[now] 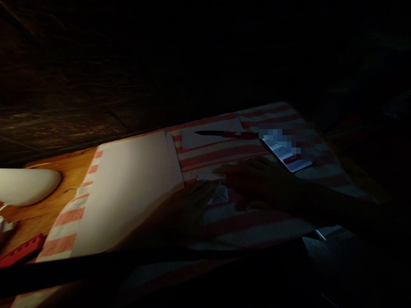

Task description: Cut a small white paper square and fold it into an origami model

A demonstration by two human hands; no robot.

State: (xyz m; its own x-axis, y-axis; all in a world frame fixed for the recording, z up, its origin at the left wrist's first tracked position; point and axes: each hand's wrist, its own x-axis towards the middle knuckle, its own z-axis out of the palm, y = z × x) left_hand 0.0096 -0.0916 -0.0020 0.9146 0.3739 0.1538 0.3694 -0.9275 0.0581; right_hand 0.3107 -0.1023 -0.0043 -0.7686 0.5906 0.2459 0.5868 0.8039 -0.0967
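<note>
Left hand (189, 207) lay flat, fingers together, over a small folded white paper (220, 196) on the striped cloth (250, 224); right hand (257, 179) touched its top edge, grip lost in shadow (both were near-silhouettes). Paper showed crisp, angular creases. Beside it lay a large smooth white sheet (135, 184); beyond, a red-handled knife (226, 134)

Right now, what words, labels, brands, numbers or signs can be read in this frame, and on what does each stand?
No text can be read.
Phone screen: lit, with rows of text and a red bar, all too small to read; its upper part is blurred.
Large white sheet: blank.
Small folded paper between the left hand and the right hand: no print visible.
Red-handled knife: no marking visible.
</note>
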